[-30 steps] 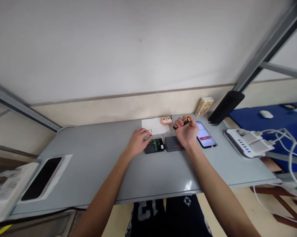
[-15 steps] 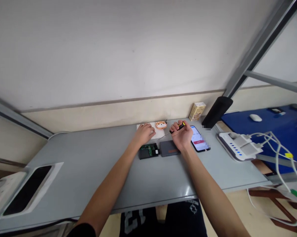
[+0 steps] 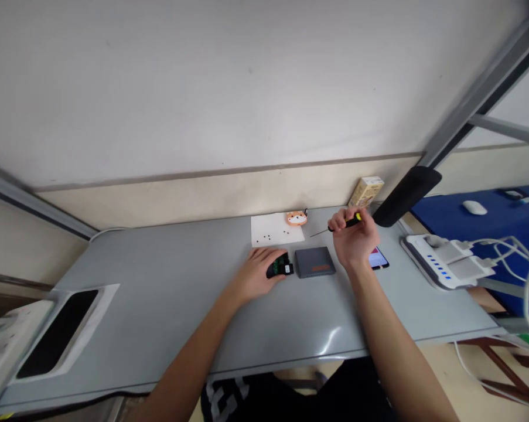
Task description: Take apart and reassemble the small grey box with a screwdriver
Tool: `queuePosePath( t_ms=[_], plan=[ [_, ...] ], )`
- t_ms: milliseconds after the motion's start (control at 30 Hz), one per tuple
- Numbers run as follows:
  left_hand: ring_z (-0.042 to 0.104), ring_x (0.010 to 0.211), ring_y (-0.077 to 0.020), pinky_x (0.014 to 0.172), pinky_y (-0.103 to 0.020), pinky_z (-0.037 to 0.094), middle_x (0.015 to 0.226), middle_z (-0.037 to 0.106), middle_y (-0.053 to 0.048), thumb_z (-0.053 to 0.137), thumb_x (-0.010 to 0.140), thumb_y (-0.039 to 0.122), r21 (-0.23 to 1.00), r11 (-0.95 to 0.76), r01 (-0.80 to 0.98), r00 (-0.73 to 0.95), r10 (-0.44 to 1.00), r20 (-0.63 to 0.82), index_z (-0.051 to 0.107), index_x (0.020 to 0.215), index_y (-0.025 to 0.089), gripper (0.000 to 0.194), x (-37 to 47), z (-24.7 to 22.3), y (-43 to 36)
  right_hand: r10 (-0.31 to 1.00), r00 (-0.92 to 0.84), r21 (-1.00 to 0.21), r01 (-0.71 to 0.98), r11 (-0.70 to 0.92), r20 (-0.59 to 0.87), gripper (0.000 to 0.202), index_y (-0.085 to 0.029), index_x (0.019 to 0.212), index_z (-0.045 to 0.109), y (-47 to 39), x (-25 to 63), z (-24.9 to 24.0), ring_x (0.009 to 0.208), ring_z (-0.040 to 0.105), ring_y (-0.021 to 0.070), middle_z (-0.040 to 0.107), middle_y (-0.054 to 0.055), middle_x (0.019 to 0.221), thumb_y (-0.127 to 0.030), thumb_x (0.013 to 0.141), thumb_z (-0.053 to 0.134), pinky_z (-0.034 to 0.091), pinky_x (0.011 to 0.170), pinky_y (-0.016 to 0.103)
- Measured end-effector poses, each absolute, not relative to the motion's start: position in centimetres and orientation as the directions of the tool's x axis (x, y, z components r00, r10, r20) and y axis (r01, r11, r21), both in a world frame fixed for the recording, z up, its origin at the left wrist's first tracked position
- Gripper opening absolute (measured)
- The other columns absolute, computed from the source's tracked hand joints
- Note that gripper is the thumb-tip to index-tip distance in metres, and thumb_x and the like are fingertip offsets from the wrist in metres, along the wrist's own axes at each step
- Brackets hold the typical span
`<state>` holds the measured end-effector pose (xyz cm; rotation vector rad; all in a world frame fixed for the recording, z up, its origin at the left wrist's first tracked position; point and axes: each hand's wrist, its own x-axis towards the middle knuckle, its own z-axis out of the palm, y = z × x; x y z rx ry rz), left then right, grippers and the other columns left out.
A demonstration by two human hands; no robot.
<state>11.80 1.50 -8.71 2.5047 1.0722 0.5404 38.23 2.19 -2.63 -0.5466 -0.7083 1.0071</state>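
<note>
My left hand (image 3: 260, 272) is closed around a black device with a bare green circuit board (image 3: 282, 266), gripping it from the left on the desk. The hand hides much of it. In my right hand (image 3: 355, 234), raised over the desk, is a screwdriver (image 3: 347, 224) with a black and yellow handle, its thin shaft pointing left. Between the hands lies a flat dark grey cover (image 3: 314, 262). Behind them several tiny dark screws rest on a white sheet of paper (image 3: 275, 225), with an orange dog-faced case (image 3: 296, 218) at its right edge.
A lit phone (image 3: 378, 258) lies partly under my right wrist. A small box (image 3: 366, 191), a black cylinder (image 3: 407, 196) and a white power strip (image 3: 435, 266) with plugs and cables stand to the right. On the left a dark tablet (image 3: 60, 333) lies on white paper.
My left hand has come off the paper, uncovering the screws, and has taken hold of the circuit-board device. My right hand with the screwdriver has moved right, away from the grey cover.
</note>
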Motion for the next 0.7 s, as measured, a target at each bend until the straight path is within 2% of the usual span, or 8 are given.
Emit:
queuePosePath(
  t_ms=[100, 233, 333, 400, 467, 533, 700],
  plan=[
    [0.057, 0.128, -0.0256, 0.117, -0.047, 0.034, 0.138, 0.064, -0.003, 0.079, 0.086, 0.028, 0.508, -0.633, 0.585, 0.612, 0.755, 0.236, 0.051, 0.142, 0.033, 0.062, 11.8, -8.4, 1.6, 0.857, 0.389, -0.719, -0.482, 0.501, 0.338, 0.032, -0.023, 0.071, 0.045, 2.1, 38.1, -2.6, 0.058, 0.038, 0.0149, 0.031, -0.001, 0.065, -0.043, 0.096, 0.047, 0.037, 0.058, 0.032],
    [0.060, 0.125, -0.0254, 0.120, -0.050, 0.028, 0.136, 0.066, -0.005, 0.080, 0.086, 0.030, 0.556, -0.627, 0.545, 0.551, 0.768, 0.326, 0.050, 0.141, 0.032, 0.063, 11.8, -8.0, 1.2, 0.811, 0.384, -0.739, -0.358, 0.571, 0.440, 0.032, -0.023, 0.073, 0.049, 1.7, 38.2, -2.6, 0.059, 0.039, 0.0152, 0.035, 0.000, 0.067, -0.043, 0.097, 0.046, 0.034, 0.059, 0.033],
    [0.062, 0.122, -0.0253, 0.118, -0.050, 0.030, 0.131, 0.068, -0.006, 0.080, 0.086, 0.034, 0.523, -0.678, 0.516, 0.541, 0.732, 0.415, 0.053, 0.138, 0.030, 0.059, 12.0, -7.5, 0.8, 0.784, 0.328, -0.798, -0.124, 0.589, 0.527, 0.035, -0.023, 0.073, 0.051, 1.1, 38.5, -2.6, 0.060, 0.041, 0.0161, 0.041, 0.001, 0.067, -0.046, 0.099, 0.046, 0.034, 0.060, 0.034],
    [0.062, 0.120, -0.0254, 0.115, -0.049, 0.034, 0.129, 0.068, -0.006, 0.079, 0.086, 0.036, 0.461, -0.739, 0.490, 0.598, 0.671, 0.439, 0.055, 0.136, 0.029, 0.056, 12.1, -7.1, 0.4, 0.812, 0.200, -0.836, 0.119, 0.535, 0.548, 0.034, -0.023, 0.073, 0.054, 0.7, 38.6, -2.4, 0.062, 0.044, 0.0164, 0.048, 0.002, 0.068, -0.044, 0.100, 0.048, 0.034, 0.062, 0.034],
    [0.061, 0.118, -0.0252, 0.110, -0.046, 0.040, 0.126, 0.068, -0.006, 0.079, 0.086, 0.038, 0.399, -0.800, 0.448, 0.684, 0.594, 0.423, 0.059, 0.134, 0.029, 0.052, 12.4, -6.9, -0.1, 0.860, 0.034, -0.796, 0.398, 0.456, 0.509, 0.028, -0.022, 0.077, 0.059, 0.6, 38.7, -2.3, 0.067, 0.050, 0.0169, 0.056, 0.002, 0.072, -0.039, 0.098, 0.053, 0.037, 0.066, 0.034],
    [0.062, 0.114, -0.0246, 0.104, -0.042, 0.045, 0.121, 0.069, -0.006, 0.078, 0.086, 0.040, 0.368, -0.834, 0.411, 0.752, 0.538, 0.381, 0.063, 0.130, 0.029, 0.048, 12.7, -6.9, -0.6, 0.888, -0.074, -0.692, 0.599, 0.403, 0.454, 0.018, -0.023, 0.083, 0.064, 0.6, 38.8, -2.2, 0.072, 0.056, 0.0177, 0.065, 0.002, 0.078, -0.034, 0.095, 0.059, 0.040, 0.071, 0.034],
    [0.063, 0.107, -0.0247, 0.103, -0.041, 0.047, 0.113, 0.069, -0.006, 0.075, 0.087, 0.049, 0.375, -0.839, 0.395, 0.826, 0.503, 0.255, 0.067, 0.127, 0.029, 0.046, 13.4, -7.0, -1.6, 0.935, -0.141, -0.566, 0.763, 0.313, 0.327, 0.008, -0.024, 0.091, 0.069, 1.5, 39.6, -3.7, 0.080, 0.064, 0.0227, 0.074, 0.005, 0.090, -0.031, 0.088, 0.066, 0.044, 0.076, 0.035]
  ],
)
